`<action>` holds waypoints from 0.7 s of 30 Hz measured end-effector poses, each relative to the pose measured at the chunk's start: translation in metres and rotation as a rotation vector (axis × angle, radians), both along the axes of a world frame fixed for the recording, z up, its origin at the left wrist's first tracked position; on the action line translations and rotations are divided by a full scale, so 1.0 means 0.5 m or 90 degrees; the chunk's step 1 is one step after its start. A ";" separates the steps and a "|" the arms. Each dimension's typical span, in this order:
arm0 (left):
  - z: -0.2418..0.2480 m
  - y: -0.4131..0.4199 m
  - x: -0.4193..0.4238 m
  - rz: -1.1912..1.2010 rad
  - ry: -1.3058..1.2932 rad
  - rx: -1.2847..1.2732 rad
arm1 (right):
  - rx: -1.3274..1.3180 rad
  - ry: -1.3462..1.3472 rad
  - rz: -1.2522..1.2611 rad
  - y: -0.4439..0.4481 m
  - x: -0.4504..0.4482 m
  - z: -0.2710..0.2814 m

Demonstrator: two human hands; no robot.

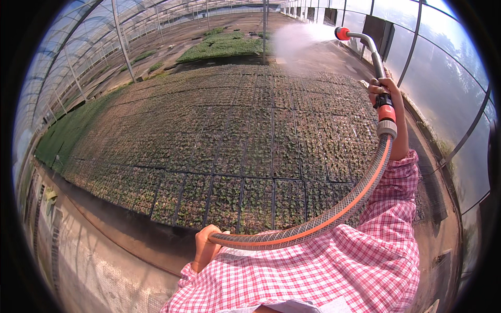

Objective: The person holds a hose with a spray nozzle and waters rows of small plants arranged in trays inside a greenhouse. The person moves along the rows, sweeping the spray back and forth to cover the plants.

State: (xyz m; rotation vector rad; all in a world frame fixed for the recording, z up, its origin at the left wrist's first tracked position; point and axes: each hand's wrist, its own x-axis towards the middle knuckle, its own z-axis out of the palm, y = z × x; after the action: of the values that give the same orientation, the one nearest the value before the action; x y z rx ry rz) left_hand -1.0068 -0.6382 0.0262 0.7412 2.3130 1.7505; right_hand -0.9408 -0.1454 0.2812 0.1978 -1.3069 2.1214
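Note:
My right hand (381, 87) grips the handle of a watering wand (370, 42), raised to the upper right. Water spray (303, 41) fans out leftward from its red-and-black spray head (341, 33). Below the fist, a red hose connector (386, 113) joins the wand to a clear braided hose (332, 223) with an orange stripe. The hose curves down and left across my checked shirt. Low in front of me, my left hand (207, 243) is closed around it. Beyond both hands lie black cell trays of small seedlings (256, 152), packed side by side on the ground.
Greener seedlings (227, 47) form a block farther back. Metal greenhouse posts (265, 35) rise at the back and left. Plastic film walling (438, 78) runs along the right, with a ground strip beside it. A pale path (117, 270) borders the trays at lower left.

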 end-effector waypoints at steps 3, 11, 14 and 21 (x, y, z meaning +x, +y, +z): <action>0.004 -0.008 0.011 0.006 -0.016 0.035 | 0.006 0.002 0.024 -0.037 -0.024 0.019; -0.009 -0.025 0.016 0.030 0.031 -0.022 | 0.104 -0.071 -0.069 -0.067 -0.045 0.049; -0.015 -0.028 0.014 0.038 0.061 -0.046 | 0.111 -0.099 -0.101 -0.055 -0.050 0.044; 0.004 -0.001 -0.009 0.012 0.094 -0.063 | 0.152 -0.141 -0.252 0.016 -0.002 0.028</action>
State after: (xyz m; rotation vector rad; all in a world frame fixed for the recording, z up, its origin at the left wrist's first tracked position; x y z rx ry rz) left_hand -1.0111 -0.6386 0.0283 0.8596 2.4888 1.6270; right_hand -0.9415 -0.1376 0.2954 -0.1905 -1.5798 1.6871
